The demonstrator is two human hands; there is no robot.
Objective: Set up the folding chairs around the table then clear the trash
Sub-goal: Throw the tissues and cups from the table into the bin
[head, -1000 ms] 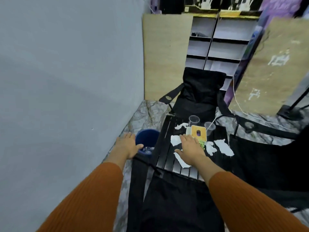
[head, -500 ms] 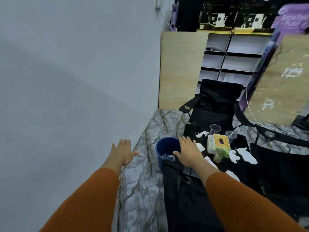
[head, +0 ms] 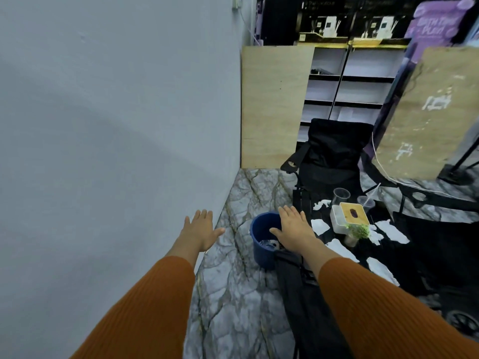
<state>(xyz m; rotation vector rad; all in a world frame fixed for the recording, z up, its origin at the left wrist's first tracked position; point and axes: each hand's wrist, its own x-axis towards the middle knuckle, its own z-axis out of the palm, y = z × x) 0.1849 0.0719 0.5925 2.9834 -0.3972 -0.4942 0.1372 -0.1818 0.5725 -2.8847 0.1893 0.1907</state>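
Chairs: all black fabric. One far chair (head: 334, 151) stands unfolded past the right hand's fingertips, at the far end of the table. Its backrest is upright and one armrest sticks out on the thumb side. The near chair (head: 305, 307) lies directly under the right forearm. The side chair (head: 440, 200) is partly in view, well out on the little-finger side, showing an armrest with a cup hole. Count: 3, only the far one seen whole.

Table (head: 304, 200): low, black, slatted, its edge just beside the right hand's little-finger side.

Trash on the table, all beyond or outboard of the right hand:
- white paper scraps (head: 320, 226): at least 6, torn and flat, with one crumpled near the cups
- clear plastic cups (head: 341, 195): 2, upright
- also a white tissue box (head: 350, 216) with a wood lid (1) and a small green plant (head: 359, 230) (1)

Blue bin (head: 261, 239): 1, on the marble floor, partly under the right palm on its thumb side. Something clear and crumpled is inside.

Left hand (head: 201, 230): palm down, fingers straight and spread, thumb out. It is empty and hovers over the floor by the grey wall (head: 116, 125), well apart from the bin.

Right hand (head: 294, 229): palm down, fingers extended and slightly splayed, gripping nothing. It sits above the bin rim and the table edge; contact unclear.

Both arms are stretched forward in orange ribbed sleeves.
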